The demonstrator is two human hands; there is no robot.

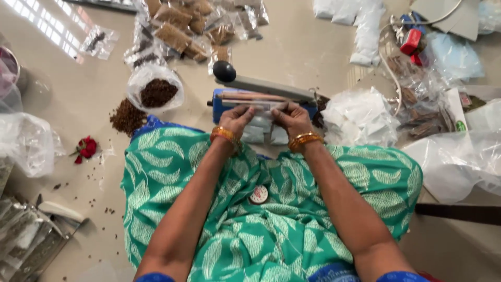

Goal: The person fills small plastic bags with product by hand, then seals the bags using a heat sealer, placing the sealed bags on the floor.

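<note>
Pinching a small clear pouch (265, 108) between both hands, I am holding it just in front of the sealer (263, 96). My left hand (236, 119) is gripping the pouch's left end with fingers curled and thumb on top; my right hand (293, 118) is gripping the right end the same way. The pouch is stretching flat between them, lying against the sealer's blue base, under its raised grey arm with the black knob (224, 71) at 11 o'clock from my hands. Gold bangles (305, 140) are sitting on both wrists. Below the hands, more small clear pouches (254, 134) are resting on my lap, on the green leaf-print cloth (271, 230), where a small round disc (258, 195) is also lying at 6 o'clock. At 9 o'clock from the sealer, an open bag of brown seeds (156, 91) is standing beside a loose seed pile (127, 116) on the floor. At 12 o'clock, filled packets (180, 28) are lying in a heap. At 3 o'clock, a mound of empty white bags (360, 117) is sitting just beside the sealer. At 8 o'clock, well apart, a red rose (86, 148) is lying on the floor.
</note>
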